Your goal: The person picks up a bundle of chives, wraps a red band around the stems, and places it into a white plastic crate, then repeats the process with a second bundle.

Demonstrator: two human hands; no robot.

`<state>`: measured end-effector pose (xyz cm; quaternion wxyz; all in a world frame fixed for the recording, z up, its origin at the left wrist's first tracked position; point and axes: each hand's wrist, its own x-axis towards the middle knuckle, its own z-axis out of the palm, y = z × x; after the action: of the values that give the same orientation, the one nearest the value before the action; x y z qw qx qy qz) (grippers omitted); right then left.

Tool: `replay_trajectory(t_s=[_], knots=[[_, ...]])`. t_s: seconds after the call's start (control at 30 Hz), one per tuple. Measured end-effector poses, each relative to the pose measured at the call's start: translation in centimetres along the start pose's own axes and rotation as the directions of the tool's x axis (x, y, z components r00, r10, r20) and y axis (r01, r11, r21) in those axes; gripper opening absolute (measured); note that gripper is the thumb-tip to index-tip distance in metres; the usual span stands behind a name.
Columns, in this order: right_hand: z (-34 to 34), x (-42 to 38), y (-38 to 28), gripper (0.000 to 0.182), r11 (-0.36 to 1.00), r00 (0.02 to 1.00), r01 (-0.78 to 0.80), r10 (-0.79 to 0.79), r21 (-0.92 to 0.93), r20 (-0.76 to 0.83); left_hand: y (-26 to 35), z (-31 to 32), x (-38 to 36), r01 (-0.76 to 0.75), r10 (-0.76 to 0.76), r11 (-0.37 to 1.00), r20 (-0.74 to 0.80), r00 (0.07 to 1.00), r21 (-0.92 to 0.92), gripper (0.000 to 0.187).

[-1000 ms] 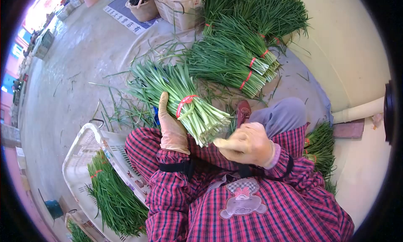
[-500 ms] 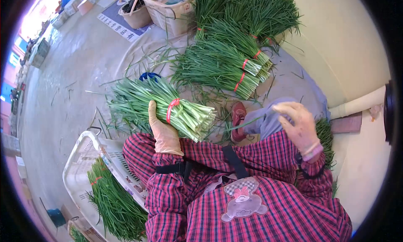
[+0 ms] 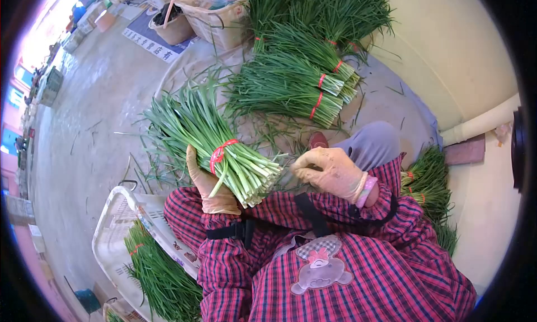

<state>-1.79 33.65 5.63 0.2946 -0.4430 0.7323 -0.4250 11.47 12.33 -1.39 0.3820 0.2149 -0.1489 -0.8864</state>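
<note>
My left hand [image 3: 211,185], in a pale glove, is wrapped round a bunch of garlic chives [image 3: 190,123] tied with a red band [image 3: 222,154]. Its pale cut ends point right and toward me, while the green leaves spread to the upper left. Just right of those ends is my right hand [image 3: 330,171], also gloved. Its fingers are curled in with the tips close together. Whatever they may pinch is too small or hidden to make out.
Banded chive bunches [image 3: 291,90] lie piled on a ground sheet ahead. A white basket [image 3: 120,232] at my left holds another bunch [image 3: 162,271]. More bunches [image 3: 428,188] lie at my right by the wall. A basket [image 3: 215,20] and a small bucket [image 3: 172,28] stand ahead.
My right hand has moved left and slightly down to beside the cut ends, its fingers curling in. The held bunch has turned, its cut ends tilting further toward me.
</note>
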Motion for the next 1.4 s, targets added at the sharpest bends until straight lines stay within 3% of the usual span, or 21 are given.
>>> replay_trajectory(t_s=[0.07,0.1,0.17,0.23,0.3,0.37,0.53,0.63,0.7,0.77,0.8,0.9,0.93,0.97,1.03,1.07,1.13,1.2,1.27,1.33,1.4], knots=[[-1.1,-0.2,0.2,0.021,0.965,0.966,-0.257,0.257,0.048,0.011,0.1,0.3,-0.3,0.010,-0.010,1.000,0.018,1.000,-0.012,0.050],[-1.1,-0.1,0.2,0.021,0.964,0.966,-0.260,0.260,0.047,0.006,0.1,0.5,-0.4,0.020,-0.019,1.000,0.035,0.999,-0.019,0.051],[-0.4,0.5,0.0,0.024,0.981,0.993,-0.001,0.024,0.195,-0.113,0.0,0.7,-0.6,0.044,-0.042,0.999,0.051,0.998,-0.023,0.052],[0.9,1.0,-0.2,0.027,0.915,0.992,-0.066,0.104,0.397,-0.075,0.0,1.5,-1.0,0.027,-0.028,1.000,0.040,0.999,0.013,0.053],[1.4,1.6,-0.4,0.024,0.912,0.982,-0.185,0.154,0.367,0.111,0.1,0.9,-0.6,0.037,-0.038,0.999,0.054,0.998,0.026,0.053],[1.8,1.6,-0.5,0.021,0.929,0.985,-0.169,0.148,0.328,0.090,0.2,0.3,-0.4,0.027,-0.029,0.999,0.082,0.996,0.031,0.054],[1.3,-0.2,-0.8,0.016,0.978,0.975,0.168,-0.183,-0.123,-0.123,0.5,-1.0,-0.1,0.055,-0.060,0.997,0.128,0.990,0.045,0.058],[-0.7,-2.8,-2.0,0.016,0.968,0.981,0.160,-0.177,-0.193,-0.076,0.5,-0.8,0.1,-0.026,0.019,0.998,0.131,0.991,0.056,0.058],[-3.5,-5.0,-3.6,0.016,0.995,1.000,-0.001,0.004,-0.096,0.028,1.1,-2.5,0.6,-0.037,0.033,0.998,0.078,0.996,0.057,0.060],[-5.8,-7.3,-4.2,0.015,0.998,0.998,-0.049,0.050,-0.046,0.027,1.9,-4.7,1.4,0.242,-0.210,0.961,0.209,0.955,-0.137,0.063],[-6.8,-8.3,-4.5,0.014,0.996,0.997,-0.077,0.079,-0.048,0.022,1.6,-4.2,0.7,0.247,-0.207,0.948,0.201,0.958,-0.201,0.066],[-9.6,-11.0,-5.8,0.013,0.992,0.994,-0.103,0.106,-0.072,0.033,1.4,-2.0,0.3,0.019,-0.021,1.000,0.217,0.976,0.010,0.067],[-10.5,-12.2,-5.7,0.013,0.989,0.995,-0.095,0.096,-0.110,0.004,2.2,-3.7,1.0,0.115,-0.109,0.993,0.256,0.961,-0.007,0.067],[-11.7,-13.8,-5.4,0.009,0.998,0.996,-0.057,0.059,0.032,-0.062,2.3,-3.8,0.9,0.113,-0.107,0.994,0.257,0.961,-0.008,0.067],[-13.5,-16.8,-5.0,0.010,0.914,0.925,-0.174,0.279,0.367,-0.257,2.5,-3.7,0.9,0.012,-0.005,0.999,0.189,0.982,-0.038,0.068],[-13.9,-16.8,-4.5,0.010,0.914,0.926,-0.169,0.275,0.368,-0.258,2.2,-4.9,1.2,-0.008,0.017,0.997,0.119,0.993,-0.080,0.068],[-14.2,-16.1,-3.4,0.020,0.907,0.878,-0.359,0.249,-0.219,-0.409,2.1,-6.0,1.8,-0.010,0.019,0.998,0.148,0.989,-0.062,0.077],[-11.5,-12.4,-2.9,0.031,0.894,0.939,-0.118,-0.042,-0.432,-0.342,2.0,-5.6,1.5,0.036,-0.022,0.997,0.208,0.978,-0.063,0.086],[-8.3,-8.6,-3.8,0.034,0.939,0.966,-0.046,-0.044,-0.340,-0.254,1.8,-5.0,1.0,0.094,-0.051,0.985,0.270,0.962,-0.146,0.076],[-4.7,-5.3,-3.3,0.031,0.994,0.991,0.038,-0.024,0.107,-0.132,2.4,-6.4,1.8,0.116,-0.075,0.985,0.287,0.955,-0.128,0.065],[-0.6,-1.9,-2.6,0.028,0.952,0.988,0.123,-0.092,0.279,-0.122,2.0,-6.1,1.1,0.138,-0.103,0.981,0.239,0.966,-0.137,0.066]])
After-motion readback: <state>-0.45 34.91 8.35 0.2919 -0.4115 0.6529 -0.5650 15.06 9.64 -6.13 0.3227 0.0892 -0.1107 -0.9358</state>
